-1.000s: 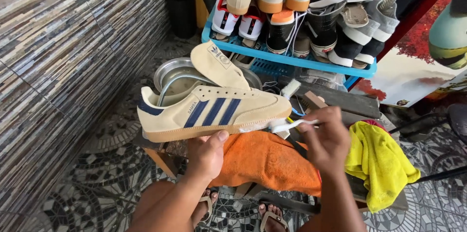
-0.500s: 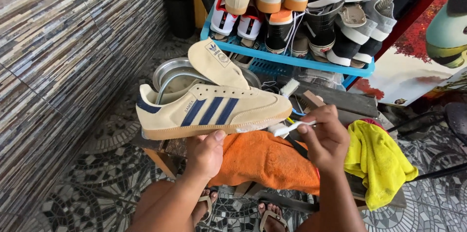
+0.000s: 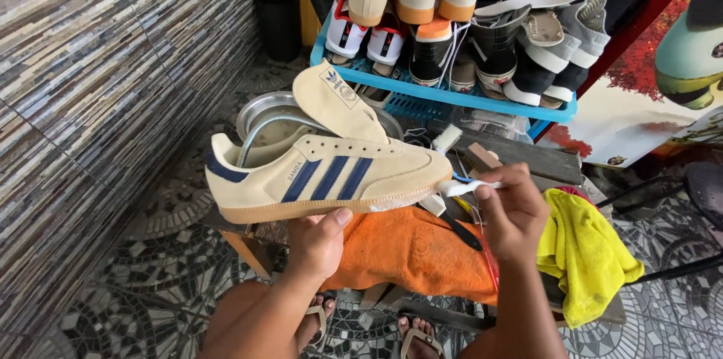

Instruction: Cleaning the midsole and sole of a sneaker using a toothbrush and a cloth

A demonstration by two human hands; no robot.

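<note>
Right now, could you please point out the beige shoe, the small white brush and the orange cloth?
beige shoe (image 3: 331, 178): head view, on its striped side panel.
small white brush (image 3: 459, 188): head view, on its head.
orange cloth (image 3: 414, 253): head view, on its middle.

Your cream sneaker (image 3: 331, 178), navy stripes, lies sideways, toe toward 3 o'clock, tongue raised; white toothbrush (image 3: 463, 187) touches its toe.

Striped stone wall (image 3: 98, 103), mosaic floor (image 3: 143, 284)
</note>
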